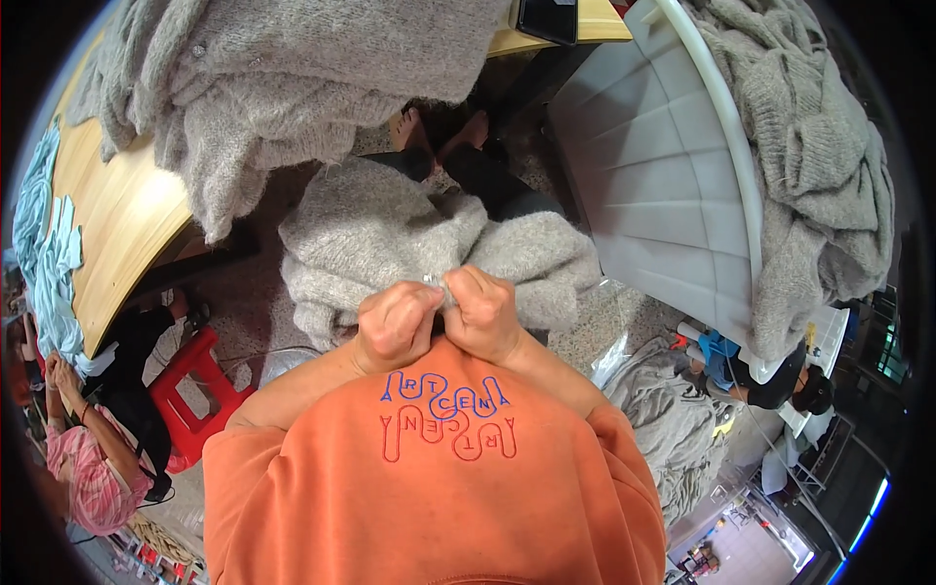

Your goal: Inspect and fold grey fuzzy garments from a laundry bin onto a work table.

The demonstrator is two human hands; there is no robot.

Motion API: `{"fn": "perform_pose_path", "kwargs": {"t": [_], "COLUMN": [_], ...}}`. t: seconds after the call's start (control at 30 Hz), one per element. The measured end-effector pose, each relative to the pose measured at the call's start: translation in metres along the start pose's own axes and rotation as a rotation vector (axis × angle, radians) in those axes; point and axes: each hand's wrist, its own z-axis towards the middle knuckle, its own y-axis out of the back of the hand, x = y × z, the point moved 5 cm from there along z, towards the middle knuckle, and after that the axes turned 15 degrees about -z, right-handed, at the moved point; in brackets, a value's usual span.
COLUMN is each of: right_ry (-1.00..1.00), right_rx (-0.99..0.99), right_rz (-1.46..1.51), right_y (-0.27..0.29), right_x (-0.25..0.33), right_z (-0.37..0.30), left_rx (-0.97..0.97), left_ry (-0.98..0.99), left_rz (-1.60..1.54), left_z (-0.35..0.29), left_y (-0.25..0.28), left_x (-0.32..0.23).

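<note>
A fuzzy grey knit garment point(370, 219) lies bunched across my lap. Its edge is pinched between the closed fingers of my left hand point(398, 320) and my right hand point(482, 314), held close to my chest. The two hands sit side by side with their knuckles up and their fingertips almost touching. A tiny pale spot shows between the fingertips, too small to make out. Most of the garment's gripped edge is hidden behind the fingers.
Ahead, grey knitwear point(312, 83) hangs over a wooden table point(132, 190) bearing light-blue cloth point(60, 244) and a dark flat device point(548, 19). A grey plastic bin point(653, 156) with knitwear point(804, 136) stands right. A red stool point(200, 375) and a person in pink point(93, 468) are left.
</note>
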Motion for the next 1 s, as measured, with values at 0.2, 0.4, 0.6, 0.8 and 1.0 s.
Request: {"fn": "perform_pose_path", "kwargs": {"t": [0.2, 0.4, 0.6, 0.8, 1.0], "right_ry": [-0.196, -0.344, 0.152, -0.168, -0.103], "right_rx": [-0.069, 0.251, 0.221, 0.312, 0.368], "right_rz": [0.115, -0.004, 0.063, 0.447, 0.471], "right_y": [0.006, 0.001, 0.007, -0.016, -0.021], "right_x": [-0.023, -0.059, -0.009, -0.019, -0.011], "right_z": [-0.006, -0.027, 0.014, 0.002, 0.002], "left_rx": [0.056, 0.143, 0.184, 0.187, 0.17], "left_ry": [0.179, 0.678, 0.949, 0.887, 0.914], "left_rz": [0.049, -0.073, -0.317, -0.415, -0.388], "left_z": [0.0, -0.016, -0.021, -0.018, -0.016], "left_y": [0.009, 0.033, 0.014, 0.02, 0.016], "left_x": [0.017, 0.053, 0.053, 0.053, 0.049]}}
